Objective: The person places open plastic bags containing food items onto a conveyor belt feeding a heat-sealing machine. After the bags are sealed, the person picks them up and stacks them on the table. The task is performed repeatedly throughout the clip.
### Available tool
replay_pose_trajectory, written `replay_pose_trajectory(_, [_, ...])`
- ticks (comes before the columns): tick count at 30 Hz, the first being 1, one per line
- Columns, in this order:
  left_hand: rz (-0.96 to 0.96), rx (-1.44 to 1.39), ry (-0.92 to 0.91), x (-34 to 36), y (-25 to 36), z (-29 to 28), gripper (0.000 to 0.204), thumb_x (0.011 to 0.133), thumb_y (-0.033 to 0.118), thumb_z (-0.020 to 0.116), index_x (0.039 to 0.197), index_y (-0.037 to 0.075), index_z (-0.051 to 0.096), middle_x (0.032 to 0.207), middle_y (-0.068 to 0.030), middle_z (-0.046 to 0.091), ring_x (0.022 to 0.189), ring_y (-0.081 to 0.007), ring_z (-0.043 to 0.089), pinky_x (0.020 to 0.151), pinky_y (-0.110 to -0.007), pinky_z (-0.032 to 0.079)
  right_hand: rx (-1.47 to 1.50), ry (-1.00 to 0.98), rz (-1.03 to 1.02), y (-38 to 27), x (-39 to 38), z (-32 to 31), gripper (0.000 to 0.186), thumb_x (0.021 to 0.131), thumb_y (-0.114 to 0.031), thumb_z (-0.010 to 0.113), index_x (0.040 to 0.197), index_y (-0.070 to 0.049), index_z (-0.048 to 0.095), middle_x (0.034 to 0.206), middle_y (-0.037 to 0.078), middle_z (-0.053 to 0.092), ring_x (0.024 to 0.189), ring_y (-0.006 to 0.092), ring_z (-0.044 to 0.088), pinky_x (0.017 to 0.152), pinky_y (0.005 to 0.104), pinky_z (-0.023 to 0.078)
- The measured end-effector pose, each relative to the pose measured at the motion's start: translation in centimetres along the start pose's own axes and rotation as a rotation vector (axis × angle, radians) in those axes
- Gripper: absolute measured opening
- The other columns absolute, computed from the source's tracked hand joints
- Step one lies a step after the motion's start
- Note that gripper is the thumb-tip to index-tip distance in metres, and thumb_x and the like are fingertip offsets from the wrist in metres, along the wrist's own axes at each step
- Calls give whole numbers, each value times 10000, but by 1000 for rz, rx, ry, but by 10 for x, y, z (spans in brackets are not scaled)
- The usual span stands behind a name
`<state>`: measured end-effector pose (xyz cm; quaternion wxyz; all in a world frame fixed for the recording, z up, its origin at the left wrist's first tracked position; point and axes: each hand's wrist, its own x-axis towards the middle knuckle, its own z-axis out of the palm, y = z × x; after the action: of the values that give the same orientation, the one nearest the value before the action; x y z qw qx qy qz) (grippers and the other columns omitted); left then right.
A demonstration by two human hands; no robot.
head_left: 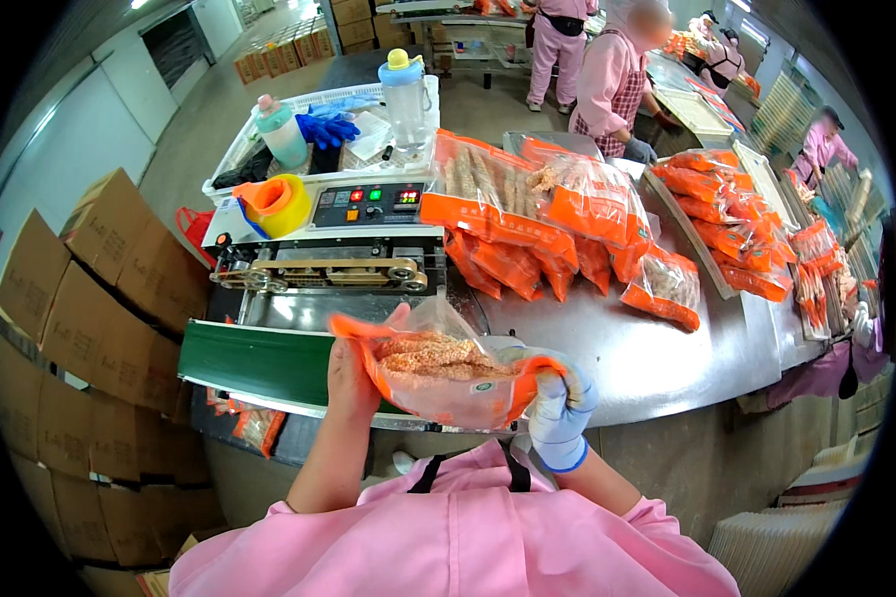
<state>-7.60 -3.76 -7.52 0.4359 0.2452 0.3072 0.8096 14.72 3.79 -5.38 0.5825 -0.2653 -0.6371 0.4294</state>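
Now the orange-trimmed clear bag (443,386) lies between both hands (351,380) (560,406), gripped at opposite ends.

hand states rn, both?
Left hand: bare, closed on the left end of the orange bag.
Right hand: gloved, closed on the bag's right end.

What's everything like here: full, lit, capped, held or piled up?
Orange-and-clear food bag, filled, held; sealed or not, can't tell
Left grip, bare, closed on the bag
Right grip, gloved, closed on the bag
Control panel, lit
Green conveyor belt, moving or not, can't tell
Yellow-capped bottle, upright, capped
Pink-topped bottle, capped
Blue gloves, unworn
Bag pile, filled, heaped
Cardboard cartons, stacked
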Motion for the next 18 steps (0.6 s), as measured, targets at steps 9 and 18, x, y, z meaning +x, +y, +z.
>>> replay_pose_trajectory(9, [-202, 193, 417, 26, -31, 17, 284, 966, 254, 550, 1056, 0, 642, 1009, -66, 674, 907, -134, 618, 835, -277, 471, -155, 220, 265, 32, 44, -26, 133, 918, -84, 587, 866, 29, 632, 726, -27, 533, 689, 60, 450, 608, 224, 386])
replay_pose_trajectory(18, [-435, 209, 445, 89, -121, -56, 267, 853, 217, 658, 963, -26, 638, 947, -110, 674, 842, -201, 642, 768, -325, 503, 44, 367, 608, 196, 56, -51, 110, 844, -93, 629, 888, 0, 668, 770, 1, 620, 700, 96, 537, 641, 245, 440])
